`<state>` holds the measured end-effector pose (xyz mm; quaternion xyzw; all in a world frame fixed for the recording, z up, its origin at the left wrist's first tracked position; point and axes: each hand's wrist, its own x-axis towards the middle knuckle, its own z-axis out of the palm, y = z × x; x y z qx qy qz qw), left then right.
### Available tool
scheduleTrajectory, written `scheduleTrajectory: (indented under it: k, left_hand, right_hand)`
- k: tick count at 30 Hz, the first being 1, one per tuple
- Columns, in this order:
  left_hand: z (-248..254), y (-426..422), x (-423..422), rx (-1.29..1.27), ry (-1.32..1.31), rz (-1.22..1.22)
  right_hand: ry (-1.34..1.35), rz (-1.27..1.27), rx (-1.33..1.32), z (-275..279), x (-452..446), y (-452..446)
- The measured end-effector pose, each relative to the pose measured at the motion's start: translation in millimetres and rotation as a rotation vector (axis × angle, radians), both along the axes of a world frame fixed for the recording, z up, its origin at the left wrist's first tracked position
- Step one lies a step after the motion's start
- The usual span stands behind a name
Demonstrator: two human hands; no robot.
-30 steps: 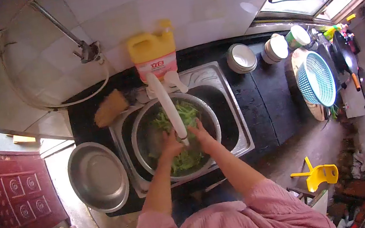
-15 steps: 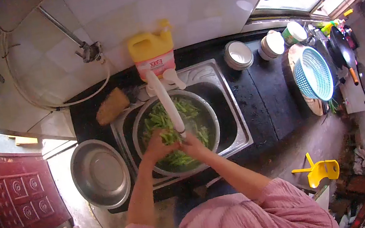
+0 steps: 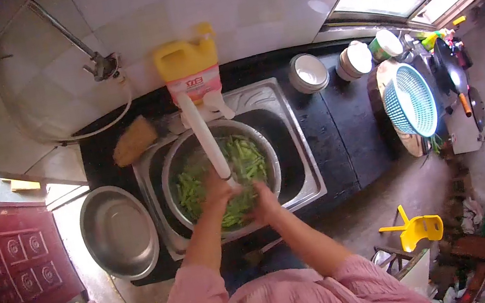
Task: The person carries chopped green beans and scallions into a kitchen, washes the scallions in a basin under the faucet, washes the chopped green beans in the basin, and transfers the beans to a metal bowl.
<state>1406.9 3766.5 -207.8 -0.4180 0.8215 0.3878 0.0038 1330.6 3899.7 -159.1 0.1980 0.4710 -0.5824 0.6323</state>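
Observation:
A steel basin (image 3: 238,127) of water stands in the sink (image 3: 307,169), with cut green vegetable stalks (image 3: 248,156) spread through it. My left hand (image 3: 218,189) is low in the basin, beside the mouth of the white faucet (image 3: 207,141), among the stalks. To its right, my right hand (image 3: 264,205) reaches in near the basin's front right side. Both hands are partly blurred, and their fingers are hidden by stalks and water. Whether either hand grips any stalks cannot be made out.
An empty steel basin (image 3: 119,231) sits left of the sink. Behind are a yellow detergent jug (image 3: 188,63) and a brown sponge-like block (image 3: 135,140). Stacked bowls (image 3: 308,73) and a blue colander (image 3: 409,101) stand right; a yellow chair (image 3: 422,231) is on the floor.
My hands have moved apart; the right has shifted toward the basin's front right side, the left lies under the faucet mouth. The stalks have been stirred about. The view has shifted slightly.

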Motion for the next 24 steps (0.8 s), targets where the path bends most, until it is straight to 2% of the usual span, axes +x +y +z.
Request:
scheduleTrajectory:
  k: [1,4,6,8,10,12,15,16,18,19,21,22,24]
  left_hand:
    - [1.9,6.9,4.1,0.109,0.008,-0.011]
    - [19.8,10.0,16.6,0.025,0.041,-0.118]
    - [32.0,9.0,27.3,0.0,0.259,-0.06]
    - [34.3,-5.3,41.8,-0.051,0.32,0.009]
    - [36.1,-11.2,47.9,0.09,0.46,0.232]
    - [41.9,-14.5,49.8,0.421,0.678,0.608]
    - [35.2,-12.9,65.8,0.077,0.417,0.331]
    - [31.2,-10.0,71.3,-0.034,0.324,0.24]
    - [50.1,2.6,83.1,0.076,0.207,0.413]
    - [55.8,7.7,87.6,0.132,0.148,0.497]
    - [35.1,10.9,96.8,0.493,0.44,0.727]
    - [23.5,10.5,97.8,0.675,0.59,0.835]
    - [9.3,12.3,82.8,0.512,0.397,0.892]
  right_hand:
    - [-0.083,0.004,-0.068,-14.2,-1.4,-3.2]
    - [-0.181,0.036,-0.196,-27.4,-6.7,-17.2]
    - [-0.051,0.084,-0.153,14.0,-4.3,-24.1]
    - [0.096,0.143,-0.197,30.1,-2.9,-33.2]
    - [0.265,0.22,-0.179,35.4,-0.8,-44.3]
    - [0.459,0.316,-0.105,37.3,-0.2,-57.2]
    - [0.959,0.769,-0.084,31.1,-0.8,-66.4]
    - [1.025,0.864,-0.14,30.4,-8.0,-66.5]
    - [1.153,1.053,-0.261,54.9,-32.7,-64.2]
    - [1.366,1.011,-0.238,41.8,-44.6,-60.7]
    - [1.786,0.902,-0.184,-5.8,-66.6,-58.0]
    - [1.785,0.79,-0.159,-20.2,-70.0,-59.2]
    - [1.771,0.565,-0.105,-42.5,-74.7,-58.1]
